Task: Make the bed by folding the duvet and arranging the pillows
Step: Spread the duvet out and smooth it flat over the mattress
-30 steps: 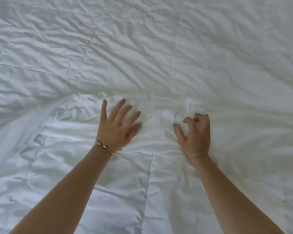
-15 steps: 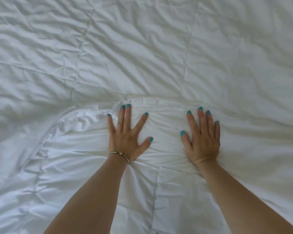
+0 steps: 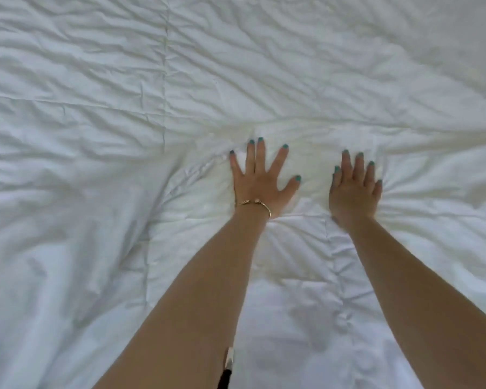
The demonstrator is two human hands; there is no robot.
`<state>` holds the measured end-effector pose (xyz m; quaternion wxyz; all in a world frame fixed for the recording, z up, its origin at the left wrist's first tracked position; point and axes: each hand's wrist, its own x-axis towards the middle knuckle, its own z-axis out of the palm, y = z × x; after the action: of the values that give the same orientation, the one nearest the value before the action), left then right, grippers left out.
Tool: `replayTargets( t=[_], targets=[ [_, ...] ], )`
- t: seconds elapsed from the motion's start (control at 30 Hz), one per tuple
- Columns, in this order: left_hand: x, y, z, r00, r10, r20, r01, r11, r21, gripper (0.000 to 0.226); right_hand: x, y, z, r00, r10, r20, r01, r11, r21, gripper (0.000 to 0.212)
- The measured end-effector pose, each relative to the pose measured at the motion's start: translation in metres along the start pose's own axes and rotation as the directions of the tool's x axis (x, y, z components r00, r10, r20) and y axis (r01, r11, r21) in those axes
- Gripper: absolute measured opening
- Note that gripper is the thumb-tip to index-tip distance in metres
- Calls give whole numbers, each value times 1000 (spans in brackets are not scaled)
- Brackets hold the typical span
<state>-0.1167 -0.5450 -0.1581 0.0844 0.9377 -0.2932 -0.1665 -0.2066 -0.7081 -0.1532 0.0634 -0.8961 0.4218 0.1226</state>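
Duvet [image 3: 96, 80], white and quilted, spread across the whole view, covering the bed edge to edge. Wrinkled all over, with stitched seams running up and across the far layer. Folded over on the near side: upper layer ending in a curved, puckered edge just beyond the fingertips, lower layer stretching away past it.

Left hand [image 3: 260, 183] flat on the folded layer, palm down, fingers straight and spread wide, thumb out to the side. Gripping nothing, just pressing into the fabric. Teal polish on every nail. Thin gold bracelet [image 3: 254, 204] sitting at the wrist, open-ended with two small knobs on top.

Right hand [image 3: 354, 189] just beside it, a narrow strip of white between them. Also palm down on the folded layer, fingers straight but held closer together, slightly blurred. Holding nothing, resting flat. Creases fanning out from under the heel of this hand toward the right.

Both bare forearms reaching in from the bottom of the view, left one from the centre, right one from the lower right corner. Small dark strip with a pale tip [image 3: 227, 366] poking up at the bottom edge beside the left forearm; cannot tell what it is.
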Motion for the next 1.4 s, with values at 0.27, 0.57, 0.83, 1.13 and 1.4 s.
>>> replayTargets(
  t=[0.27,0.57,0.83,1.13,1.4],
  targets=[
    [-207,-145,-46,992,108,-67,-99,988,121,55,-266,-106,39,970,-198,144,182,976,115,60],
    [-347,-280,-64,967,-168,-191,217,937,274,96,-300,-265,-8,805,-589,69,446,678,585,77],
    [-330,-324,-81,939,-322,-122,325,946,9,117,-265,-269,-20,808,-569,152,424,741,520,97],
    [-170,-454,-238,842,-324,-431,453,859,240,65,-220,-325,-31,704,-684,188,586,710,389,87],
    [-144,-348,-109,965,-144,-217,184,967,177,66,-198,-337,8,811,-560,170,583,800,-142,92]
  ],
)
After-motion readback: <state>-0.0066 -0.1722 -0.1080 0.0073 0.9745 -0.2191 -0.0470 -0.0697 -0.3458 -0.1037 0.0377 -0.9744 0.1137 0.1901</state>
